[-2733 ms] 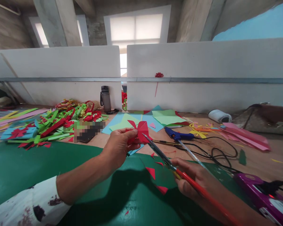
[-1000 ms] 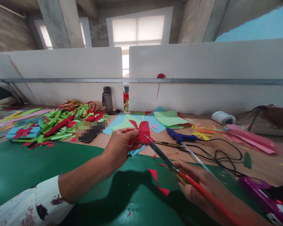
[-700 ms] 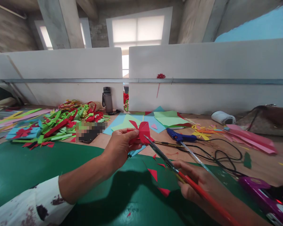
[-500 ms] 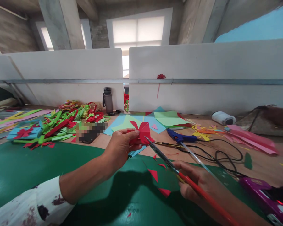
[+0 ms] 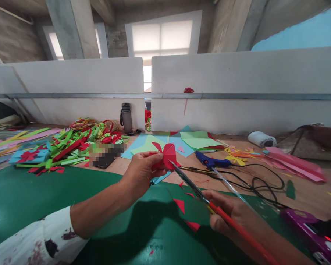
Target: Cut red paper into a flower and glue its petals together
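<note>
Red paper between left fingers

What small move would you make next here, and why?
Probably one short snip, with the left hand kept steady: it pinches the red paper, and the scissors in the right hand have their tips at that paper.

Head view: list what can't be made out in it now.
All in the head view:
- Part of the red paper: hidden by the left hand's fingers.
- End of the scissors' red handle: cut off by the bottom edge.
- Top of the black phone: covered by pixelation.
- Far side of the purple device: past the right edge.
</note>
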Tool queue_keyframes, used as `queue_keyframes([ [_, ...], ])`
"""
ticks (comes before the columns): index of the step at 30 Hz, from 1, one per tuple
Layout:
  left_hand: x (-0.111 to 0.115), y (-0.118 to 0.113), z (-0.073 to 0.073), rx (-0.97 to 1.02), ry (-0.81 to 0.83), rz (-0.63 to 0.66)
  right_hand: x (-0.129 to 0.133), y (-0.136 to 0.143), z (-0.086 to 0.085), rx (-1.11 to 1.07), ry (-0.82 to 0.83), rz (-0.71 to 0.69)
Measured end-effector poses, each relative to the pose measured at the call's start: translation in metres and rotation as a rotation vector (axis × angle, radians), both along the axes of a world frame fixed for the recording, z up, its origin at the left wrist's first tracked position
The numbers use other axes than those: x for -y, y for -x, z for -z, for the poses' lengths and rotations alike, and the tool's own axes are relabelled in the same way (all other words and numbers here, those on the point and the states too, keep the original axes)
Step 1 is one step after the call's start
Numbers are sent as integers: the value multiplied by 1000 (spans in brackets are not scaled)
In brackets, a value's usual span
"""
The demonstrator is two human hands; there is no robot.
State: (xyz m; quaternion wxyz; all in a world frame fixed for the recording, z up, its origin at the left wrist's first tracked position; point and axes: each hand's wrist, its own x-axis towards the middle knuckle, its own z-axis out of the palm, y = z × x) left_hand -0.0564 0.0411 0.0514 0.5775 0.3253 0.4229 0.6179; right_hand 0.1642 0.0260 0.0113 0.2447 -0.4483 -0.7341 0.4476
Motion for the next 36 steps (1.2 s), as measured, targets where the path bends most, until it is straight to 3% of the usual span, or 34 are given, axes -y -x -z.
queue_keyframes([
  [7, 0, 0, 0, 13, -2, 15, 2, 3, -5, 22, 41, 31],
  [12, -1, 0, -1, 24, -9, 25, 4, 1, -5, 78, -96, 51],
  [19, 1, 0, -1, 25, 0, 28, 4, -2, -7, 54, -221, -106],
  [25, 1, -1, 0, 9, -3, 29, 2, -4, -3, 88, -203, -101],
  [28, 0, -2, 2, 3, -7, 36, 4, -3, -1, 84, -188, -21],
  [30, 0, -2, 4, 1, -7, 38, 5, -1, -3, 71, -177, 24],
  [36, 0, -2, 7, 9, 4, 17, 8, 3, -13, 77, -80, -13],
])
